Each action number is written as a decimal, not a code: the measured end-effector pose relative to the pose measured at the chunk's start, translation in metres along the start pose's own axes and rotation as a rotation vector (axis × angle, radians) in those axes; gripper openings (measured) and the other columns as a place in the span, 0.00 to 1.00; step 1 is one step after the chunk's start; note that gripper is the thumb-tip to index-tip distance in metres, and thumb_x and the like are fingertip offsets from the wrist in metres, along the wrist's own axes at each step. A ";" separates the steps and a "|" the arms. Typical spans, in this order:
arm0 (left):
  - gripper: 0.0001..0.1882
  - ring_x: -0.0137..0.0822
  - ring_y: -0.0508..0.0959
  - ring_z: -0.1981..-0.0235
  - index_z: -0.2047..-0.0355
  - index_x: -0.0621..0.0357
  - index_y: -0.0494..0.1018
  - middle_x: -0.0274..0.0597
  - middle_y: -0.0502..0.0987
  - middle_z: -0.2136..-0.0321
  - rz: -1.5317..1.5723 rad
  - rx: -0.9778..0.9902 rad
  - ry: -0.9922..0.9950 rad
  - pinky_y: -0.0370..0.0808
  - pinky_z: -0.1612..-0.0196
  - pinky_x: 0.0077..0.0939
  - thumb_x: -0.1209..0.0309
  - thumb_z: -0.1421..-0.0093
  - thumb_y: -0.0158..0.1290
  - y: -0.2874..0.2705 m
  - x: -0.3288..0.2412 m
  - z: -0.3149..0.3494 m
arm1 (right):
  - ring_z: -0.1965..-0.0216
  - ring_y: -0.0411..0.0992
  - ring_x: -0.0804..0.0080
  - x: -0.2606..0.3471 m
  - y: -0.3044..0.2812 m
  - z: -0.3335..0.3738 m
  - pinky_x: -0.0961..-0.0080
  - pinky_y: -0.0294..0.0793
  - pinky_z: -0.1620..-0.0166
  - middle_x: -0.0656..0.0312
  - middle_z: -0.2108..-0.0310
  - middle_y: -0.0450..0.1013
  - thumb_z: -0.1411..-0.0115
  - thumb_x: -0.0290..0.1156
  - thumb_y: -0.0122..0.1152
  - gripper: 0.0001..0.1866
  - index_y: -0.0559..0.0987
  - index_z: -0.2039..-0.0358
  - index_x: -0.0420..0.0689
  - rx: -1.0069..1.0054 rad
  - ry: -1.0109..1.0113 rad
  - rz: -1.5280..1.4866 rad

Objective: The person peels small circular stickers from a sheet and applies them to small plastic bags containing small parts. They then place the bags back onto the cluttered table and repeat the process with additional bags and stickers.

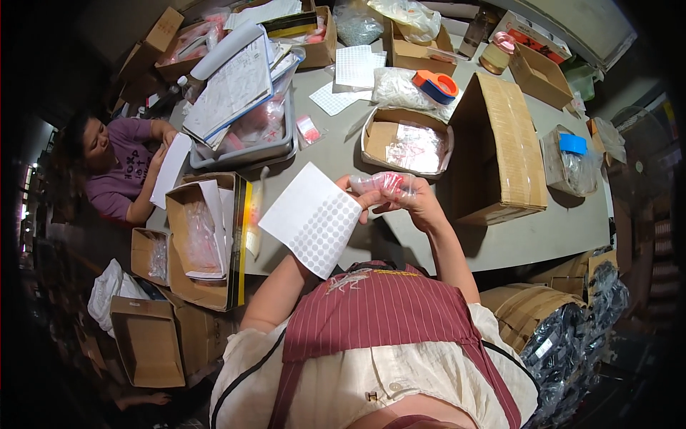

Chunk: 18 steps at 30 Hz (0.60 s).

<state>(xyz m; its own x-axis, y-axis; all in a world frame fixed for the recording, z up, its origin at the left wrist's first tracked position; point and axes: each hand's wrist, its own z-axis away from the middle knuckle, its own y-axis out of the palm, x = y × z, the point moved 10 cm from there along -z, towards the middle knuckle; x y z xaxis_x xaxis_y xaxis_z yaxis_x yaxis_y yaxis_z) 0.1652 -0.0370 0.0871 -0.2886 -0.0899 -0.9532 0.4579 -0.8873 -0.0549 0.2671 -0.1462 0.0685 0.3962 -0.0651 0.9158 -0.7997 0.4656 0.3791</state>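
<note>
My left hand (362,205) is closed on a white sheet of round stickers (314,218), whose pale dots cover its right part. The sheet hangs tilted over my left forearm. With its fingers bent, my right hand (423,205) grips a small clear plastic bag (386,184) with red or pink in it. The fingertips of both hands meet just below the bag, and part of the left hand is hidden behind the sheet. Beyond the hands, a shallow cardboard box (377,143) holds clear plastic packets with red marks (418,148).
An upright brown carton (509,146) stands right of my right hand. At the left are a grey plastic bin (289,136) and an open box (187,268). An orange and blue tape roll (436,87) lies beyond. A co-worker (118,164) holds white paper at far left.
</note>
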 end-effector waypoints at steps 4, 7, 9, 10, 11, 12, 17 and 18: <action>0.18 0.17 0.66 0.86 0.55 0.56 0.79 0.28 0.75 0.85 -0.060 0.010 -0.015 0.61 0.79 0.16 0.55 0.33 0.61 -0.003 -0.013 0.000 | 0.57 0.81 0.65 0.008 -0.003 0.002 0.65 0.85 0.54 0.55 0.57 0.81 0.38 0.27 0.69 0.16 0.82 0.51 0.34 -0.035 -0.110 -0.104; 0.19 0.17 0.64 0.87 0.55 0.55 0.80 0.28 0.75 0.86 -0.048 0.022 -0.024 0.59 0.79 0.15 0.52 0.32 0.58 0.000 -0.016 0.002 | 0.58 0.81 0.66 0.008 -0.012 0.004 0.67 0.85 0.54 0.56 0.58 0.81 0.39 0.28 0.70 0.17 0.82 0.51 0.35 -0.054 -0.082 -0.112; 0.19 0.18 0.63 0.88 0.55 0.55 0.79 0.28 0.75 0.86 -0.042 -0.010 0.016 0.58 0.81 0.15 0.52 0.32 0.58 0.000 -0.014 0.002 | 0.59 0.81 0.69 0.003 -0.009 0.004 0.72 0.83 0.55 0.58 0.58 0.81 0.41 0.27 0.72 0.16 0.83 0.53 0.35 -0.006 0.015 0.123; 0.19 0.18 0.63 0.88 0.55 0.55 0.79 0.28 0.75 0.86 -0.042 -0.013 0.014 0.58 0.81 0.15 0.52 0.32 0.58 0.001 -0.008 0.001 | 0.59 0.81 0.69 0.006 -0.007 0.004 0.72 0.83 0.55 0.58 0.58 0.81 0.41 0.27 0.72 0.16 0.83 0.53 0.35 -0.003 0.017 0.121; 0.18 0.18 0.64 0.88 0.55 0.55 0.78 0.28 0.75 0.86 -0.066 -0.069 0.018 0.57 0.82 0.15 0.53 0.32 0.58 -0.002 -0.003 -0.001 | 0.60 0.81 0.71 0.007 -0.005 0.003 0.75 0.82 0.57 0.59 0.59 0.81 0.42 0.27 0.73 0.15 0.84 0.55 0.36 -0.014 0.045 0.184; 0.18 0.18 0.64 0.88 0.55 0.55 0.77 0.28 0.74 0.86 -0.089 -0.125 0.022 0.57 0.82 0.15 0.53 0.32 0.58 -0.005 0.000 -0.001 | 0.62 0.81 0.72 0.005 -0.004 0.003 0.77 0.81 0.59 0.60 0.60 0.81 0.43 0.27 0.74 0.14 0.85 0.57 0.36 -0.024 0.073 0.247; 0.16 0.18 0.65 0.87 0.56 0.56 0.76 0.27 0.74 0.86 -0.064 -0.017 -0.008 0.58 0.80 0.13 0.56 0.32 0.59 0.014 -0.012 0.004 | 0.56 0.78 0.73 0.024 -0.009 0.003 0.76 0.78 0.54 0.61 0.51 0.76 0.46 0.28 0.76 0.18 0.84 0.55 0.36 -0.098 -0.125 0.048; 0.16 0.18 0.66 0.86 0.56 0.57 0.76 0.26 0.74 0.86 -0.037 0.007 0.000 0.58 0.80 0.13 0.57 0.32 0.59 0.018 -0.017 0.006 | 0.53 0.77 0.73 0.031 -0.009 0.003 0.74 0.77 0.50 0.61 0.48 0.74 0.48 0.28 0.76 0.21 0.83 0.53 0.36 -0.093 -0.182 -0.018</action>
<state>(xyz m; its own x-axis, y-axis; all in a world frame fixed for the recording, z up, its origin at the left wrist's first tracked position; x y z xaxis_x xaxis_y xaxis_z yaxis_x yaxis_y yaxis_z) 0.1729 -0.0543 0.1038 -0.3053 -0.0571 -0.9505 0.4409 -0.8932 -0.0880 0.2853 -0.1553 0.0938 0.3154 -0.2282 0.9211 -0.7450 0.5417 0.3893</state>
